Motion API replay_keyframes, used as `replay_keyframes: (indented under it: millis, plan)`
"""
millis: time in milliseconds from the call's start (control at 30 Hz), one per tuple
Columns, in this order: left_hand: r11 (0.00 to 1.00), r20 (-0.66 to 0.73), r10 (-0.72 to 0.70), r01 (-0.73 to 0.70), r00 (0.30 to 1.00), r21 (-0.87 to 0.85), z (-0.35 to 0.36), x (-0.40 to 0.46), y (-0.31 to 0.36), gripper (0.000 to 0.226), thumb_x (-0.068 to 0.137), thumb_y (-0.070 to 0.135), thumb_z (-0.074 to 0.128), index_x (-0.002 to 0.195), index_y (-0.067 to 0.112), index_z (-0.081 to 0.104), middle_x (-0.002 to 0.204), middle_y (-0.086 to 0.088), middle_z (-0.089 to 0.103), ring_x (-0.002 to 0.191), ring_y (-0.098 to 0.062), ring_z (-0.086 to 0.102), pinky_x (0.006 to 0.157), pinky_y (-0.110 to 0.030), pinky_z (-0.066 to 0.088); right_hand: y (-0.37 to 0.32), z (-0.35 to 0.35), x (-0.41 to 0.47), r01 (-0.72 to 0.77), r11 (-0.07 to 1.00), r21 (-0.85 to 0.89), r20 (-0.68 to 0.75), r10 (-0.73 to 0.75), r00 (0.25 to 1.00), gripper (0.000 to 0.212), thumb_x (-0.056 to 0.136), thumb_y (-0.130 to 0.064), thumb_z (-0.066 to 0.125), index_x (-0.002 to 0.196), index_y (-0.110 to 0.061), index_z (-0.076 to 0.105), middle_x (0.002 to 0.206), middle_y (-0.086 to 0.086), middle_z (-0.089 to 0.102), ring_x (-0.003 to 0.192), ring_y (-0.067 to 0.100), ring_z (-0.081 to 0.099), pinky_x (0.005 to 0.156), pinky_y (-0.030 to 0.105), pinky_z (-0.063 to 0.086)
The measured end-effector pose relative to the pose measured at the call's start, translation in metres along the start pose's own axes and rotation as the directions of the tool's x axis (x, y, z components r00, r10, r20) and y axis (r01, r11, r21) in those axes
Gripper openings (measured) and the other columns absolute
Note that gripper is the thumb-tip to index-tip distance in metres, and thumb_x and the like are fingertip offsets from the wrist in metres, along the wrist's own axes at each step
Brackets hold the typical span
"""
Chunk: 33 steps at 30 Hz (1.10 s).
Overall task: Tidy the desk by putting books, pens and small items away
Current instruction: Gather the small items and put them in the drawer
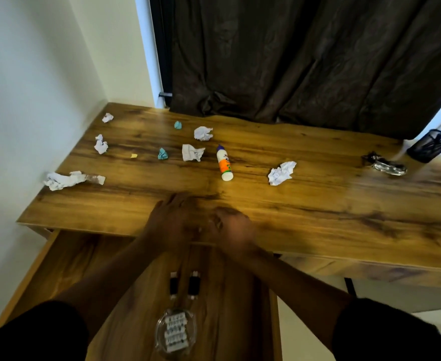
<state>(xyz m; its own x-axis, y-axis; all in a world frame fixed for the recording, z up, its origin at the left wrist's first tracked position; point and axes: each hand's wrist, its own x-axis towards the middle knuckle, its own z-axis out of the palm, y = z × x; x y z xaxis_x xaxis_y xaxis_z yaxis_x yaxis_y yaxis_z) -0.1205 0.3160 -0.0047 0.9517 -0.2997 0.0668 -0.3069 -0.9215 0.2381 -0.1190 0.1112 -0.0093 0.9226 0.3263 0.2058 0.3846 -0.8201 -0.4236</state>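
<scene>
Glossy wood-grain desk (318,204), crumpled white paper balls (281,173), a smooth plastic glue bottle (224,164), dark creased cloth curtain (305,56) behind.

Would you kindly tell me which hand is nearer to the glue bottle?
Right, narrowly. The right hand lies directly below the glue bottle at the desk's front edge; the left hand lies below it, further left.

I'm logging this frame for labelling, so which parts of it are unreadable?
Head view only:
- Both hands, left hand and right hand, are motion-blurred; whether they hold anything is unclear.
- Glue bottle label is too small to read.
- Pen holder is cut off by the right edge.
- Drawer front is hidden by sleeves.
</scene>
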Motion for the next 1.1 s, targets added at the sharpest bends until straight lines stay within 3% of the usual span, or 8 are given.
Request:
replay_keyframes:
  millis: [133,267,367,467,600,767,1000,1100]
  plan:
    - [0.978,0.219,-0.188,0.162,0.958,0.131,-0.013,0.046,0.000,0.097,0.072,0.072,0.067,0.151,0.027,0.032,0.163,-0.003,0.023,0.148,-0.032,0.024,0.112,-0.056,0.033,0.016,-0.013,0.071,-0.075,0.997,-0.019,0.011,0.076,0.997,0.023,0.095,-0.035,0.057,0.109,-0.021,0.067,0.103,0.004,0.071,0.092,0.026,0.068,0.073,0.033,0.055]
    - [0.968,0.285,-0.231,0.192,0.930,0.159,-0.013,0.068,-0.002,0.103,0.064,0.076,0.071,0.149,0.030,0.034,0.157,-0.004,0.033,0.140,-0.032,0.035,0.105,-0.051,0.042,0.034,-0.022,0.131,-0.163,0.987,0.005,0.003,0.163,0.987,0.036,0.093,-0.033,0.062,0.125,-0.016,0.063,0.120,0.010,0.068,0.107,0.029,0.065,0.086,0.036,0.055]
    - [0.963,0.345,-0.259,0.216,0.902,0.160,-0.014,0.076,-0.002,0.099,0.060,0.077,0.074,0.144,0.034,0.043,0.146,-0.003,0.044,0.132,-0.033,0.043,0.098,-0.047,0.047,0.050,-0.017,0.164,-0.266,0.964,0.018,0.016,0.266,0.964,0.038,0.093,-0.036,0.064,0.124,-0.015,0.064,0.120,0.010,0.068,0.110,0.029,0.064,0.083,0.032,0.049]
    - [0.962,0.362,-0.265,0.221,0.894,0.159,-0.014,0.082,-0.003,0.096,0.058,0.077,0.076,0.140,0.035,0.048,0.141,-0.001,0.048,0.129,-0.032,0.045,0.095,-0.045,0.047,0.063,-0.005,0.182,-0.364,0.931,0.031,0.009,0.363,0.932,0.036,0.091,-0.044,0.066,0.113,-0.016,0.068,0.113,0.008,0.071,0.104,0.027,0.068,0.077,0.029,0.048]
    - [0.961,0.358,-0.269,0.224,0.894,0.165,-0.013,0.083,-0.002,0.089,0.057,0.079,0.074,0.133,0.038,0.052,0.134,0.002,0.053,0.123,-0.029,0.048,0.093,-0.042,0.050,0.074,0.010,0.199,-0.458,0.884,0.087,0.066,0.454,0.889,0.044,0.086,-0.046,0.068,0.115,-0.014,0.067,0.112,0.009,0.071,0.102,0.027,0.069,0.072,0.030,0.049]
    - [0.949,0.382,-0.306,0.246,0.872,0.200,-0.016,0.079,-0.001,0.106,0.062,0.081,0.071,0.152,0.042,0.033,0.162,0.002,0.029,0.143,-0.034,0.032,0.105,-0.046,0.041,0.068,0.023,0.211,-0.500,0.857,0.123,0.112,0.488,0.865,0.053,0.076,-0.051,0.076,0.115,-0.015,0.068,0.110,0.007,0.072,0.097,0.023,0.071,0.072,0.031,0.055]
    - [0.950,0.372,-0.304,0.253,0.877,0.181,-0.019,0.076,-0.003,0.106,0.061,0.081,0.072,0.151,0.038,0.034,0.155,0.000,0.039,0.140,-0.033,0.036,0.103,-0.045,0.044,0.051,0.004,0.183,-0.539,0.819,0.195,0.112,0.528,0.842,0.044,0.077,-0.046,0.079,0.110,-0.018,0.072,0.108,0.004,0.074,0.095,0.019,0.071,0.069,0.027,0.049]
    - [0.946,0.391,-0.311,0.245,0.866,0.211,-0.021,0.076,-0.002,0.107,0.063,0.081,0.071,0.153,0.039,0.031,0.162,-0.001,0.030,0.142,-0.034,0.034,0.105,-0.045,0.042,0.033,-0.016,0.143,-0.515,0.826,0.228,0.094,0.508,0.856,0.040,0.077,-0.046,0.077,0.110,-0.024,0.070,0.108,-0.002,0.074,0.096,0.016,0.069,0.073,0.028,0.052]
